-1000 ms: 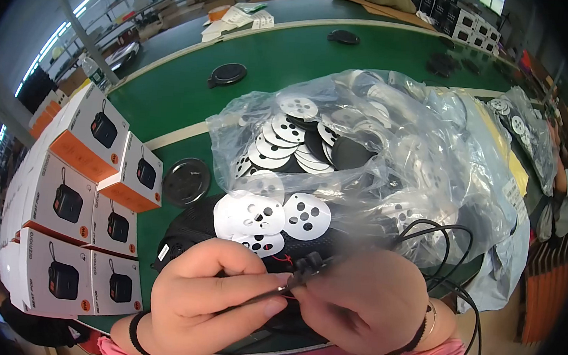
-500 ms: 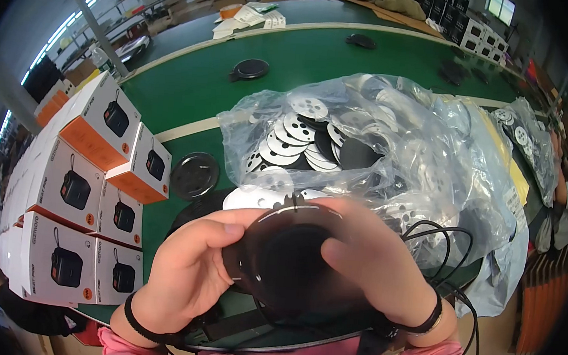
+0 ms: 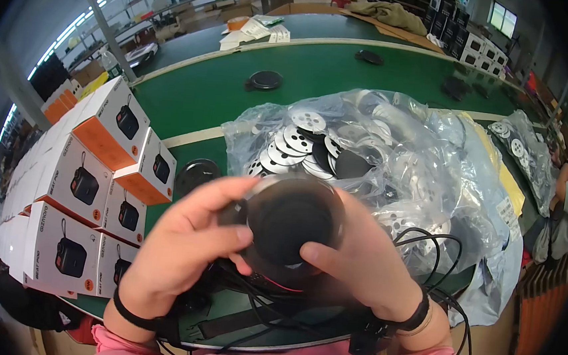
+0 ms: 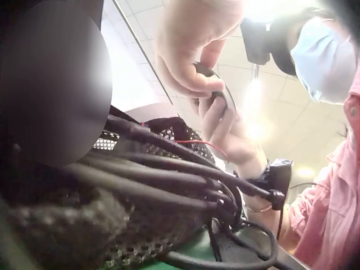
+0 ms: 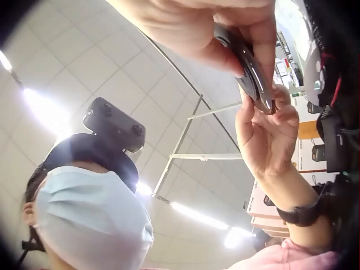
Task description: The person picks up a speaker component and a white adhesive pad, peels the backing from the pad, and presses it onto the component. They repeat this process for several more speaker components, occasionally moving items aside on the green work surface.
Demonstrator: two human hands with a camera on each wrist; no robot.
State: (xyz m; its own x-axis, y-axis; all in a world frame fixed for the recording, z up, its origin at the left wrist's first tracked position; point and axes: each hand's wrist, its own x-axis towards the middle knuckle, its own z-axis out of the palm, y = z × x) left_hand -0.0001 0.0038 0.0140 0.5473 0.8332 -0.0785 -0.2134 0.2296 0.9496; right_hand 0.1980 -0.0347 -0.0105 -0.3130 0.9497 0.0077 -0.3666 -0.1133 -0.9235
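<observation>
My left hand (image 3: 189, 237) and right hand (image 3: 371, 258) hold a round dark disc (image 3: 290, 221) between them, over the near side of the table. It has a black middle and a smoky, glossy rim. The left thumb lies on its left edge and the right thumb on its lower right face. Seen edge-on in the right wrist view, the disc (image 5: 253, 76) is thin, with fingers of both hands at its rim. Below the hands lie black cables (image 4: 152, 174) and black mesh fabric (image 4: 129, 247), with a thin red wire (image 4: 202, 144).
At the left stand stacked white-and-orange speaker boxes (image 3: 68, 244). A clear plastic bag (image 3: 432, 162) of white, holed discs (image 3: 308, 120) fills the middle right. More black round pieces (image 3: 265, 80) lie on the green table (image 3: 189, 107). Cables (image 3: 426, 242) loop beside the right wrist.
Earlier, the fingertips pinched a dark piece edge-on, low over the table. The disc then turned its face to the head camera and now sits slightly higher. The head view has shifted.
</observation>
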